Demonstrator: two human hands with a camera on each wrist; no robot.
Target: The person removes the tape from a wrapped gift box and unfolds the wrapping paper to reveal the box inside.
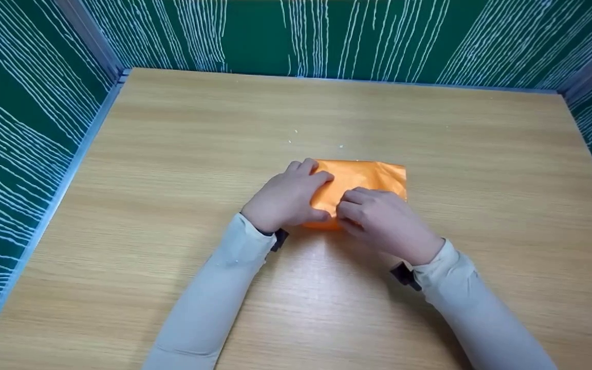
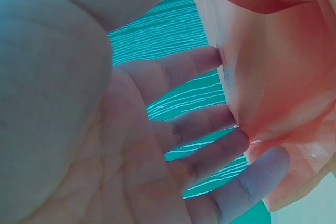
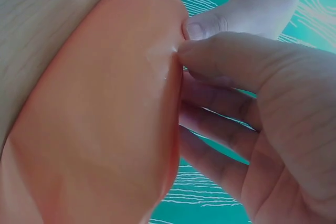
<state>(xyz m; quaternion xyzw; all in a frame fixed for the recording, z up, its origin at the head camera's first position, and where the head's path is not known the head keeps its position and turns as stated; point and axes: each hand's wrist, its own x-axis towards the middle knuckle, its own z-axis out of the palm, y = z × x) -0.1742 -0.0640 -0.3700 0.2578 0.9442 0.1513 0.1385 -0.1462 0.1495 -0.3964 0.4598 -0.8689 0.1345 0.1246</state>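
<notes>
Head view shows a light wooden table walled by green panels with white streaks, and near its middle lies a crumpled orange plastic bag. Both hands sit at the bag's near left edge, side by side. The left hand pinches that edge with its thumb below and curled fingers on top, while the right hand pinches it just to the right, fingertips pressed together on the film.

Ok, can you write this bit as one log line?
left hand: pinches crinkly orange plastic bag | right hand: pinches bag's near edge | bag: on light wooden table
</notes>
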